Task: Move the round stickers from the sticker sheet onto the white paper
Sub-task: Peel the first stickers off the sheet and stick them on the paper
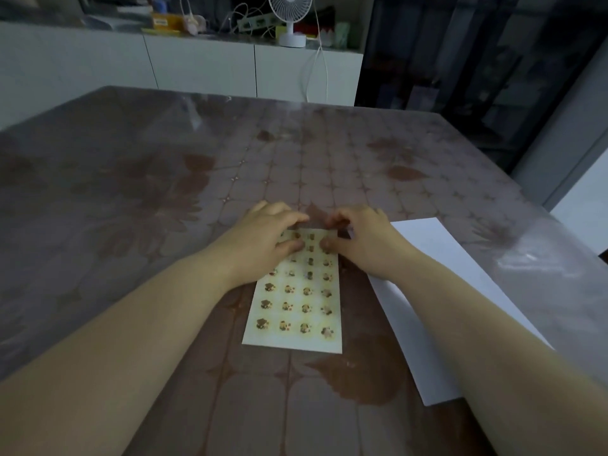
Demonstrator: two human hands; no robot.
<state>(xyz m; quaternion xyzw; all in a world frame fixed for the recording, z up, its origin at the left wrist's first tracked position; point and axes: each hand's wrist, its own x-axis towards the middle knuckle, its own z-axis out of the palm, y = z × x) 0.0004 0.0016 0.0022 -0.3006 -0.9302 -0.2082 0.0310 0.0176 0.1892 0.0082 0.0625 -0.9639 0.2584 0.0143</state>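
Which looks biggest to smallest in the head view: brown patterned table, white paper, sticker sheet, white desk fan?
1. brown patterned table
2. white paper
3. yellowish sticker sheet
4. white desk fan, though it stands farthest away

sticker sheet [297, 292]: I read no text, only small pictures.
yellow box [166, 21]: label too blurred for me.

Both forearms bare to the frame edge, left grip [263, 238] and right grip [362, 238] bare-handed, ungloved
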